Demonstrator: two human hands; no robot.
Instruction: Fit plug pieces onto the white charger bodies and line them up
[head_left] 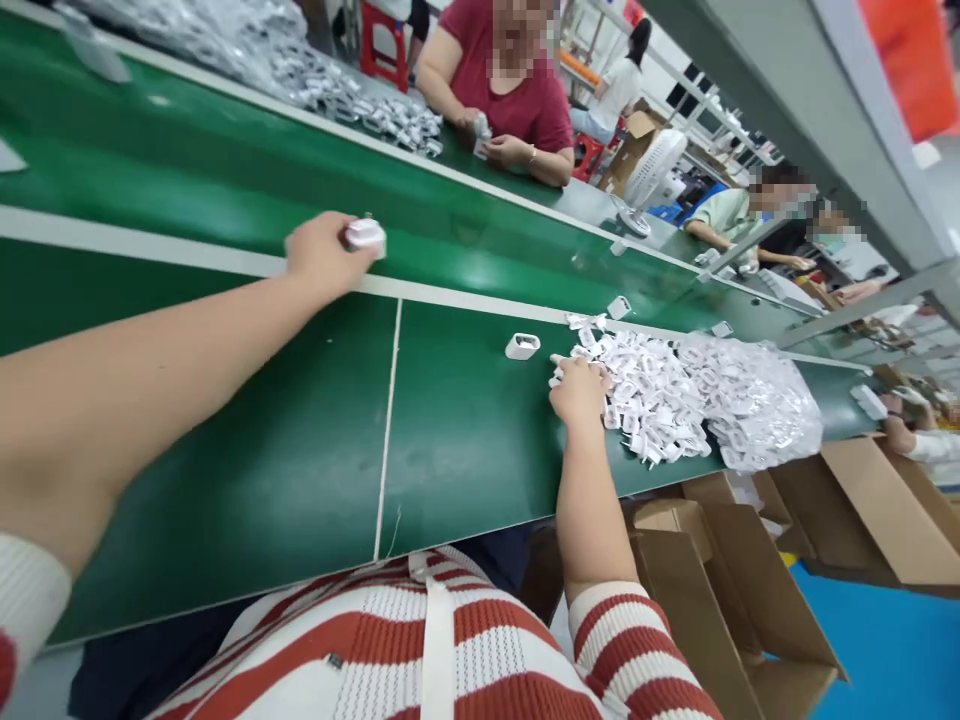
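Observation:
My left hand (322, 255) reaches over the raised green strip behind the pale divider line, its fingers closed on a white plug-adapter housing (365, 236). At the left edge of a heap of small white plastic plug parts (652, 395), my right hand (581, 390) is curled down with its fingers among the pieces. What those fingers grip is mostly hidden. A single white hollow housing (523, 346) lies on the green bench just left of the heap, its open end showing. Another housing (619, 307) rests near the divider behind the heap.
A clear plastic bag of white parts (765, 405) lies right of the heap. Open cardboard boxes (720, 590) stand below the bench edge at right. Across the line a person in a red shirt (499, 90) handles a white part near more piled pieces (375, 115). A metal frame (825, 120) slants overhead.

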